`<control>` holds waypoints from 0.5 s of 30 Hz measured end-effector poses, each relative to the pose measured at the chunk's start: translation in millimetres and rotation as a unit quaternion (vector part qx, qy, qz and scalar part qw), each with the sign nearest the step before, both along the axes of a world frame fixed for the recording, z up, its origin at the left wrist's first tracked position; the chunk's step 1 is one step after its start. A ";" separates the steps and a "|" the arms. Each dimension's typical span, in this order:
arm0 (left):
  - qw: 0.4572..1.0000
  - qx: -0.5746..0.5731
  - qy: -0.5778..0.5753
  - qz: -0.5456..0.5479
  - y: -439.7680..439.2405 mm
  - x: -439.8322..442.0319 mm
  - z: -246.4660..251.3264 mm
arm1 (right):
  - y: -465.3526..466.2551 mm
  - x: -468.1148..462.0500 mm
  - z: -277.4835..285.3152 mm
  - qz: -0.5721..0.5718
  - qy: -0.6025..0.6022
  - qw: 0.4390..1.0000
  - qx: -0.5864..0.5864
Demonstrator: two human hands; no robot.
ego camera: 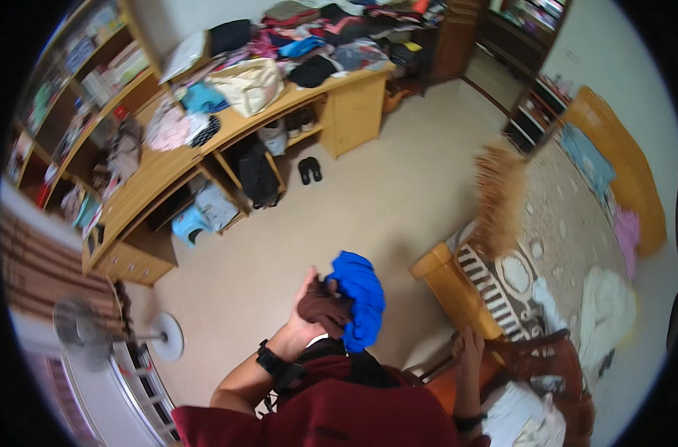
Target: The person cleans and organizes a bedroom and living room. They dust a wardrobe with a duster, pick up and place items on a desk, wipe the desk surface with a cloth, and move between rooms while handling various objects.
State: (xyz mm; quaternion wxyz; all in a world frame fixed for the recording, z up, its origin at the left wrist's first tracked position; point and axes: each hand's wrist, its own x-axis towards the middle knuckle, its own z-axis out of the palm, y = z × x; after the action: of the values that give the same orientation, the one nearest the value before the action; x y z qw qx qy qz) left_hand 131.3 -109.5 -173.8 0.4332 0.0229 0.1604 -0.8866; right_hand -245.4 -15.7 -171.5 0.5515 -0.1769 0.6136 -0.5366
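Note:
My left hand (301, 321), with a black watch on the wrist, holds a bunched dark brown cloth (325, 307) and a bright blue cloth (361, 302) in front of my body. The blue cloth lies against the brown one, on its right side. Lower right is my right hand (469, 342), its fingers curled. It is beside the wooden end board of a bed (456, 290) and above a reddish-brown wooden chair (532, 357). Whether anything is inside those fingers cannot be made out.
A blurred, fluffy brown thing (498, 195) rises over the bed's near corner. Heaped clothes (339, 33) cover a long wooden desk (361, 86). Black slippers (310, 170) and a blue plastic stool (191, 224) are on the floor. A standing fan (82, 332) is at left.

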 end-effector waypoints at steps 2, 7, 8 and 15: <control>0.996 -0.068 -0.040 0.050 -30.8 36.3 -6.6 | -35.2 16.5 -23.0 0.012 -0.037 0.999 0.037; 0.971 -0.061 -0.213 0.089 -84.5 68.1 -22.5 | -108.3 -31.2 -113.4 -0.040 -0.028 0.998 0.050; 0.974 -0.074 -0.189 0.106 -97.9 72.7 -23.6 | -123.8 -50.6 -135.0 -0.079 0.024 0.994 0.067; 0.917 0.069 -0.351 0.176 -155.5 70.6 14.2 | -185.8 -261.7 -217.2 -0.133 0.584 0.763 0.244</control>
State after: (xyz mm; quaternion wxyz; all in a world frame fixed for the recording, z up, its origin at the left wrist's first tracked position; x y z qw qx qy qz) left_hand 201.9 -265.0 -159.6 0.6077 0.3339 0.0606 -0.7180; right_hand -507.1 -201.5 -388.7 0.0346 -0.2318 0.9446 -0.2297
